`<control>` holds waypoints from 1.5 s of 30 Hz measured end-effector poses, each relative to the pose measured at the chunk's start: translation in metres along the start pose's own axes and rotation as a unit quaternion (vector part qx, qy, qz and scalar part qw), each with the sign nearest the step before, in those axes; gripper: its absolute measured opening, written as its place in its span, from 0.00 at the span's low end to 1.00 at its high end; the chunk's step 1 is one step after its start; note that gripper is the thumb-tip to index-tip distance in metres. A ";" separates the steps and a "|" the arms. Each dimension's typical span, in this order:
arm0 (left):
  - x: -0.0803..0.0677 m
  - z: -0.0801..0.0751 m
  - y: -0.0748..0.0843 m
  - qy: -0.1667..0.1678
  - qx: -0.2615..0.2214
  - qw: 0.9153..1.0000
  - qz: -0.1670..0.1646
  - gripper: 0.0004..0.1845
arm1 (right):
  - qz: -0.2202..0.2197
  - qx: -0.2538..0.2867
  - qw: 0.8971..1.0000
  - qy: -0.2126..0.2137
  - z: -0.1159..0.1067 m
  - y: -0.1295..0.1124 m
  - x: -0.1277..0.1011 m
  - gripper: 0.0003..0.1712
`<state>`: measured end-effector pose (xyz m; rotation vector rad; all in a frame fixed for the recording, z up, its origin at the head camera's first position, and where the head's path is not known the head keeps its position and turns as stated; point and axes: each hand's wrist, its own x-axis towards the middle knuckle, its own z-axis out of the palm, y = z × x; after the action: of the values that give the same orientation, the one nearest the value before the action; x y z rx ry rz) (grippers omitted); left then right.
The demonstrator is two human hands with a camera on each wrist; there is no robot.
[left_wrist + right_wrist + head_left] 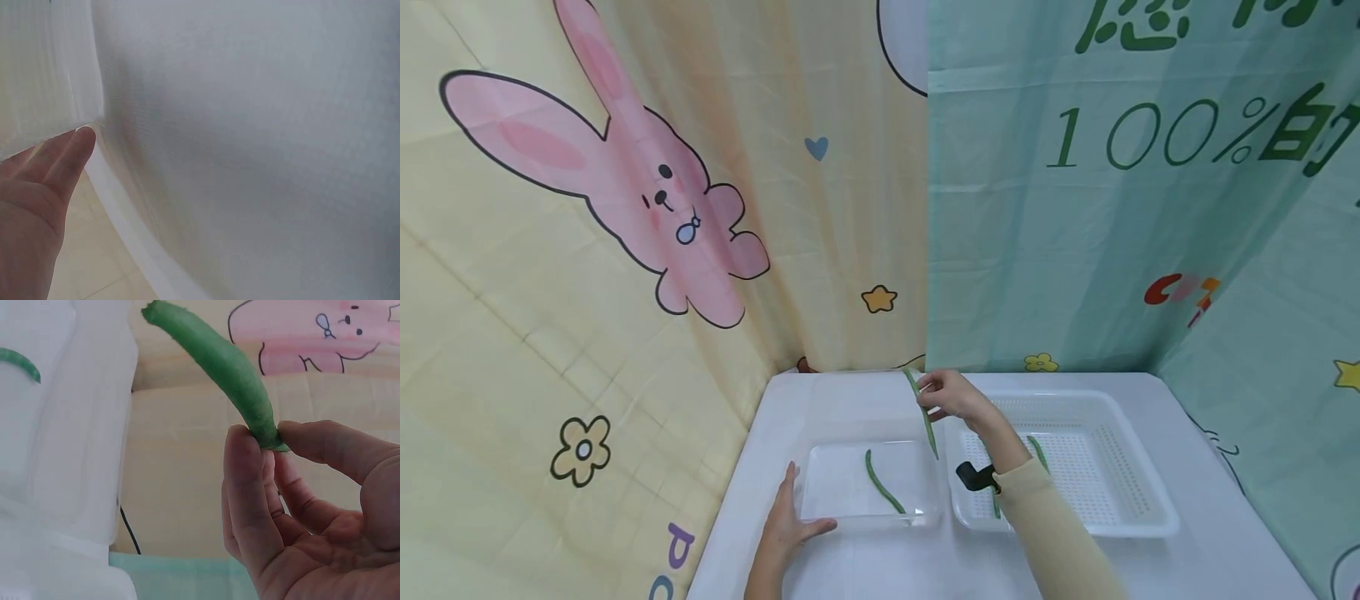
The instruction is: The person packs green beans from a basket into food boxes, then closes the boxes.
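My right hand pinches a long green bean between thumb and fingers, up above the gap between two containers. In the right wrist view the held bean slants up from the fingertips. Lower left, my left hand touches the near left corner of a clear plastic box, fingers along its side and thumb by its front. Another green bean lies curved inside that box. In the left wrist view the left hand's straight fingers rest against the box wall.
To the right stands a white perforated basket, with green bean pieces in it partly hidden behind my right forearm. Both containers stand on a white-covered table. Patterned curtains hang behind and at the sides.
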<state>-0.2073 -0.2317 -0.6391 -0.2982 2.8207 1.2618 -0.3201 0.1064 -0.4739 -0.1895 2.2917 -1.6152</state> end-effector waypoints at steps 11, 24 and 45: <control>0.002 0.000 -0.004 -0.001 0.000 1.000 0.001 0.80 | 0.008 -0.037 0.998 -0.050 0.060 0.004 0.012 0.12; 0.000 -0.002 -0.004 0.000 -0.005 1.000 0.021 0.78 | 0.037 -0.132 0.989 -0.062 0.109 0.019 0.021 0.07; -0.003 -0.004 0.000 0.002 -0.005 1.000 0.019 0.78 | 0.052 -0.190 0.979 -0.051 0.123 0.036 0.026 0.07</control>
<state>-0.2046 -0.2339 -0.6364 -0.2493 2.8373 1.2829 -0.2994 0.0019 -0.5501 -0.2312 2.4645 -1.0791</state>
